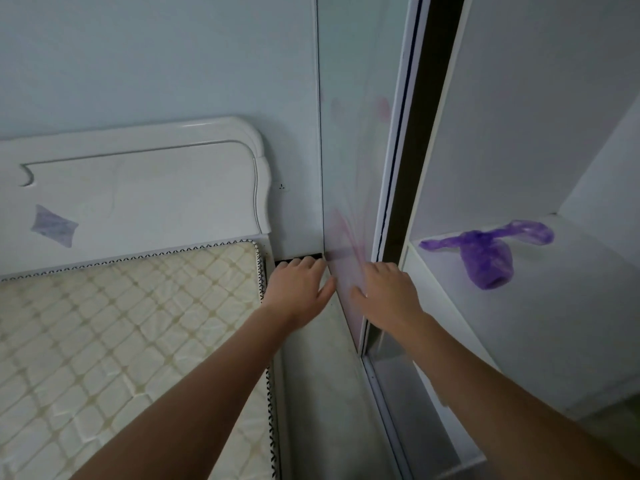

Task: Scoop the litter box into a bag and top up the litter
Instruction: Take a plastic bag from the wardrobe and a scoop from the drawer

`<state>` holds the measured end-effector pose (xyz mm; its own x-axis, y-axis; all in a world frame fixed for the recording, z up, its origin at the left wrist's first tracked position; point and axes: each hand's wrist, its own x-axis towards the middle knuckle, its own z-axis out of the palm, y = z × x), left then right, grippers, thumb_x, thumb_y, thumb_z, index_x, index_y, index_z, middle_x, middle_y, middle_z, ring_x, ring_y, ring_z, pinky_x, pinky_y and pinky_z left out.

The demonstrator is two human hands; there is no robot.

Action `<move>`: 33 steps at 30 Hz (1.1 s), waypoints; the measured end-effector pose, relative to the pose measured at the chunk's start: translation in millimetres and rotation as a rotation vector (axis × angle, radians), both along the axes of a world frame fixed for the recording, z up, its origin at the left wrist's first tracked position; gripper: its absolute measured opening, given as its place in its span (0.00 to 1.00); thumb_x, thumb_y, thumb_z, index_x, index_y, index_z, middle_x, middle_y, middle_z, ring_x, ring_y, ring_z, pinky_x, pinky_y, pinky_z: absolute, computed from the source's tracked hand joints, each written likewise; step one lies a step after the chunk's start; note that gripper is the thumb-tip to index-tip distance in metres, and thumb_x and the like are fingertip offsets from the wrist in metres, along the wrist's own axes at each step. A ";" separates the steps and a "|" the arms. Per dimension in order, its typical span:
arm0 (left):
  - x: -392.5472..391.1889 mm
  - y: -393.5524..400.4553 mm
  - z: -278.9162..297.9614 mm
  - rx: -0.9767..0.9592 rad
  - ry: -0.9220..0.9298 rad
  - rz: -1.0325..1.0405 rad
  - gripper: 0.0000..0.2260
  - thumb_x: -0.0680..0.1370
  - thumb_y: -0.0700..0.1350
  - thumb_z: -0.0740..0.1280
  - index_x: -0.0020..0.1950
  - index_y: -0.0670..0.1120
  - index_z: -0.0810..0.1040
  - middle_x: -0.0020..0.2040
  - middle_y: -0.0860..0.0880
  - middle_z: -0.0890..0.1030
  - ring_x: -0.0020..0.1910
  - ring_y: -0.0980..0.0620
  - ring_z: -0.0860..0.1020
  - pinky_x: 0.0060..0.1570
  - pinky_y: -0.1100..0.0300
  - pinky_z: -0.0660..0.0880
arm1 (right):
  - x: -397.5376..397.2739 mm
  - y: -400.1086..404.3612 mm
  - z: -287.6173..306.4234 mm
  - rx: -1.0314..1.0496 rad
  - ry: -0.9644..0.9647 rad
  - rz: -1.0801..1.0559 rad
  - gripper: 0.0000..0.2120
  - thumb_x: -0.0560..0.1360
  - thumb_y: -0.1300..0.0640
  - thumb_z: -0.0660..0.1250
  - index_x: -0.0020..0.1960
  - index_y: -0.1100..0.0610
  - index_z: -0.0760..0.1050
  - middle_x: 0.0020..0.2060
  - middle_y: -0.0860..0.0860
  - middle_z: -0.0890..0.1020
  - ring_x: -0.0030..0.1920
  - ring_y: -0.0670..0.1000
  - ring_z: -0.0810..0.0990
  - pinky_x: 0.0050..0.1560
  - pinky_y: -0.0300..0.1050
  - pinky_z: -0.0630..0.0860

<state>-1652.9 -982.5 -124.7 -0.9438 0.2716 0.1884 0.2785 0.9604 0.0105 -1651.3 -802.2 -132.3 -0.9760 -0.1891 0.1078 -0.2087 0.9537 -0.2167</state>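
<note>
- The litter box is not seen; a crinkled purple roll of bags (488, 259) is laid on a white wardrobe shelf (554, 323), its hollow core turned toward the camera, one loose bag trailing sideways.
- The sliding door (349, 202) is touched by the left hand (298, 289) and the right hand (389, 292), fingers straight, nothing gripped.
- A quilted mattress (121, 341) is cut off at left.

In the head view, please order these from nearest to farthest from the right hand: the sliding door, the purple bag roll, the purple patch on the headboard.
From the right hand:
1. Sliding door: the fingers are at its edge.
2. Purple bag roll: to the right, on the wardrobe shelf.
3. Purple patch: far left, on the headboard.
</note>
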 end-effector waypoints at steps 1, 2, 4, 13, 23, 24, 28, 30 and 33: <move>-9.1 4.0 -1.3 -0.004 -0.006 0.000 0.30 0.77 0.62 0.42 0.59 0.47 0.77 0.55 0.47 0.81 0.55 0.43 0.79 0.52 0.52 0.72 | -8.5 3.3 -0.1 0.000 0.013 -0.011 0.18 0.80 0.44 0.57 0.63 0.54 0.70 0.59 0.52 0.77 0.59 0.52 0.73 0.58 0.48 0.71; -17.7 7.6 -2.8 -0.007 -0.014 -0.002 0.30 0.77 0.62 0.42 0.59 0.47 0.77 0.56 0.47 0.81 0.55 0.44 0.79 0.52 0.52 0.71 | -16.9 6.2 -0.4 0.003 0.017 -0.022 0.18 0.80 0.44 0.57 0.63 0.54 0.70 0.59 0.52 0.77 0.59 0.52 0.73 0.59 0.48 0.71; -33.7 14.5 -7.6 -0.007 -0.038 -0.030 0.30 0.78 0.62 0.42 0.60 0.48 0.76 0.56 0.48 0.81 0.55 0.45 0.79 0.53 0.52 0.71 | -30.1 11.6 -1.1 -0.002 0.003 -0.059 0.19 0.80 0.44 0.57 0.65 0.54 0.69 0.61 0.51 0.77 0.60 0.52 0.73 0.59 0.47 0.71; -124.3 50.8 -19.9 0.004 -0.096 -0.282 0.24 0.83 0.60 0.47 0.68 0.49 0.72 0.62 0.48 0.78 0.61 0.49 0.76 0.62 0.52 0.70 | -84.0 41.4 -13.9 0.029 -0.002 -0.266 0.23 0.81 0.41 0.57 0.69 0.54 0.68 0.65 0.51 0.77 0.64 0.51 0.75 0.65 0.45 0.69; -231.0 118.5 -26.9 0.017 -0.138 -0.721 0.22 0.83 0.59 0.49 0.69 0.50 0.71 0.62 0.50 0.78 0.58 0.51 0.77 0.61 0.55 0.70 | -125.5 77.0 -21.3 0.052 -0.055 -0.687 0.22 0.80 0.42 0.58 0.66 0.56 0.70 0.60 0.53 0.79 0.59 0.53 0.77 0.59 0.46 0.73; -234.3 127.1 -28.3 0.024 -0.145 -0.763 0.22 0.83 0.59 0.50 0.70 0.50 0.71 0.62 0.50 0.78 0.58 0.50 0.77 0.61 0.55 0.70 | -122.9 81.2 -21.9 0.041 -0.067 -0.730 0.23 0.79 0.42 0.58 0.67 0.56 0.71 0.60 0.54 0.78 0.59 0.54 0.76 0.59 0.47 0.73; -234.5 164.0 -30.7 0.049 -0.126 -0.913 0.21 0.83 0.59 0.50 0.68 0.50 0.72 0.59 0.51 0.80 0.53 0.51 0.78 0.57 0.57 0.71 | -101.6 95.3 -17.6 0.042 -0.067 -0.870 0.23 0.78 0.43 0.60 0.68 0.55 0.70 0.62 0.53 0.77 0.60 0.54 0.76 0.58 0.45 0.72; -231.3 183.7 -28.8 0.046 -0.066 -0.979 0.21 0.83 0.59 0.50 0.65 0.50 0.74 0.56 0.51 0.81 0.49 0.52 0.79 0.53 0.59 0.73 | -90.0 104.9 -13.5 0.050 -0.069 -0.927 0.20 0.79 0.44 0.59 0.65 0.55 0.71 0.60 0.52 0.78 0.58 0.53 0.76 0.56 0.43 0.71; -221.0 208.0 -21.2 0.050 -0.043 -1.060 0.20 0.83 0.59 0.52 0.63 0.50 0.76 0.54 0.52 0.82 0.48 0.54 0.79 0.50 0.61 0.75 | -72.6 119.0 -8.2 0.061 -0.058 -1.020 0.20 0.80 0.43 0.58 0.65 0.54 0.72 0.59 0.51 0.79 0.58 0.52 0.76 0.57 0.43 0.71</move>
<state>-1873.9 -774.5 -145.9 -0.2358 0.9522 0.1940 0.9715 0.2258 0.0727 -1724.0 -683.2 -140.5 -0.6784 0.7311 0.0732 0.7178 0.6807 -0.1462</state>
